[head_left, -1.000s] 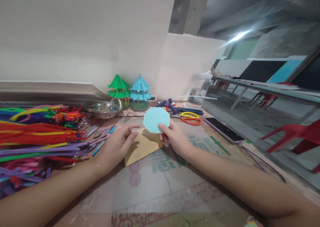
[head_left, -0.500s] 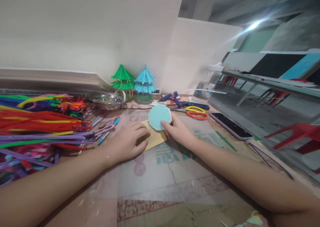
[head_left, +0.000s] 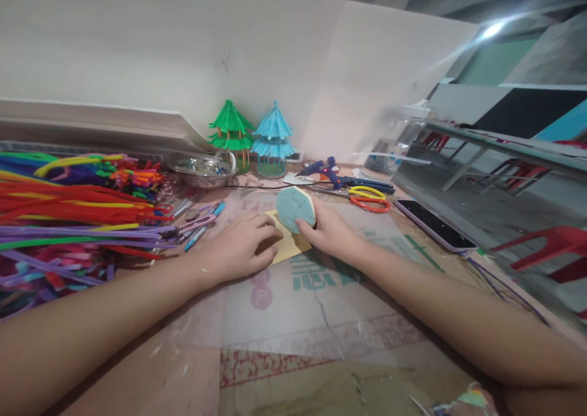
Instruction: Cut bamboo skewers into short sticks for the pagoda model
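My right hand [head_left: 328, 227] pinches a light blue octagonal foam or card piece [head_left: 293, 209], thumb on its face and fingers behind; the piece is tilted and has a pale edge. Under it a yellow sheet of card [head_left: 290, 245] lies on the table. My left hand [head_left: 243, 245] rests over the left part of that card, fingers bent a little and thumb apart, with nothing visibly gripped. Behind the hands stand a green two-tiered model pavilion [head_left: 230, 128] and a light blue one [head_left: 274, 137].
Bundles of coloured pipe cleaners [head_left: 77, 202] fill the left side. A metal bowl [head_left: 202, 170], a glue gun [head_left: 321, 168], scissors [head_left: 369, 197] and a clear jug [head_left: 398, 141] sit at the back. A phone [head_left: 435, 225] with a cable lies right. Clear printed plastic [head_left: 293, 318] covers the tabletop.
The light blue octagon has turned and tilted in my right hand, so its face looks darker and its edge shows. My left hand stays on the yellow card. The whole view has shifted slightly.
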`<action>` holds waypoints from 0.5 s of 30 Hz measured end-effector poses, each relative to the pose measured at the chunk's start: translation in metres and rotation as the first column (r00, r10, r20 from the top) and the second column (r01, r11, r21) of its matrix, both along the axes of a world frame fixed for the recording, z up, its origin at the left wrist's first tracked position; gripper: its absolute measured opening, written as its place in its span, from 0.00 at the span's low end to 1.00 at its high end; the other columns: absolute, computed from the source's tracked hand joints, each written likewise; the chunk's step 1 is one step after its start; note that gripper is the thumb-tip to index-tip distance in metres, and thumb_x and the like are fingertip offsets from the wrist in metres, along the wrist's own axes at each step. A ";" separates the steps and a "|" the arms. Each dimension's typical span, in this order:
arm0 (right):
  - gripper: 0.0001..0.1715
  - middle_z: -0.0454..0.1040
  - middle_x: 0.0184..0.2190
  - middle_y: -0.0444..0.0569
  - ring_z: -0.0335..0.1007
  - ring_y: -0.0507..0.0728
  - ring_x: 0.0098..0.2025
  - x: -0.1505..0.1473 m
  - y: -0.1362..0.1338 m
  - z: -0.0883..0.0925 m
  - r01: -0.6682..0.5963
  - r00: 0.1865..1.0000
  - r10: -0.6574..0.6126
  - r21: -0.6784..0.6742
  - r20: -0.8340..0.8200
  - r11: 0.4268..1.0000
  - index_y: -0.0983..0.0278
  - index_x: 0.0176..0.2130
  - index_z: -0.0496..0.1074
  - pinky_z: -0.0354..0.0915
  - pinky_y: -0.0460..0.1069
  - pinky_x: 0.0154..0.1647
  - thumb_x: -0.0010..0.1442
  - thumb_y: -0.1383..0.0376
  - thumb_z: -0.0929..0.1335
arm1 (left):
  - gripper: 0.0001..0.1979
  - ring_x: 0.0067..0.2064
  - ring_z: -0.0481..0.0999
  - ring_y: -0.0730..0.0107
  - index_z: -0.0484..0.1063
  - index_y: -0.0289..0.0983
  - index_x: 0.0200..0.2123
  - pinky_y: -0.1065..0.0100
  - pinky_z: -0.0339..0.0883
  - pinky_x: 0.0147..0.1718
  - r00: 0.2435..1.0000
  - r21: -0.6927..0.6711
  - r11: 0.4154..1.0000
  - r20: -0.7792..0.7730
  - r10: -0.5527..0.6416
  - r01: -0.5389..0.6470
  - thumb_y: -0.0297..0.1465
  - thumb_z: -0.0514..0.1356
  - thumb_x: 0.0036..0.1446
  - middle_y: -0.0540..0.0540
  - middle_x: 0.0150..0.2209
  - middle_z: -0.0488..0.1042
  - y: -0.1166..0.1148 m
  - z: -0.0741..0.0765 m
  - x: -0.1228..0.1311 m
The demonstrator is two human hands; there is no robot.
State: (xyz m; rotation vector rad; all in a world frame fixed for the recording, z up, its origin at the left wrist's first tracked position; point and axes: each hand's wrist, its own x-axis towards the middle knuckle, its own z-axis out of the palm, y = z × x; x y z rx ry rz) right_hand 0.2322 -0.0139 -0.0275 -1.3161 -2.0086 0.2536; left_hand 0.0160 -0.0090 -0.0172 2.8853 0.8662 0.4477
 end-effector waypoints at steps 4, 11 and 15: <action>0.31 0.75 0.48 0.57 0.71 0.63 0.48 -0.003 -0.011 0.010 -0.031 0.998 0.032 -0.018 0.052 0.999 0.66 0.59 0.62 0.66 0.57 0.49 0.55 0.66 0.62 | 0.15 0.49 0.72 0.56 0.75 0.35 0.46 0.55 0.65 0.50 1.000 0.001 1.000 -0.015 0.003 -0.003 0.33 0.53 0.61 0.40 0.46 0.73 0.003 -0.001 0.001; 0.26 0.77 0.40 0.56 0.72 0.62 0.37 -0.008 -0.020 0.017 0.007 0.974 0.014 -0.092 0.225 0.996 0.66 0.56 0.65 0.67 0.53 0.38 0.57 0.66 0.62 | 0.15 0.49 0.71 0.57 0.75 0.36 0.46 0.55 0.65 0.50 1.000 -0.008 1.000 -0.001 -0.026 0.026 0.34 0.53 0.62 0.41 0.46 0.73 0.004 -0.002 0.001; 0.28 0.77 0.41 0.57 0.72 0.63 0.42 -0.008 -0.008 0.014 0.039 0.981 -0.034 -0.022 0.190 0.999 0.68 0.58 0.63 0.66 0.53 0.42 0.57 0.67 0.61 | 0.14 0.49 0.72 0.57 0.74 0.36 0.46 0.55 0.64 0.50 1.000 0.002 1.000 -0.003 -0.011 0.011 0.34 0.53 0.62 0.41 0.46 0.74 0.004 -0.002 0.002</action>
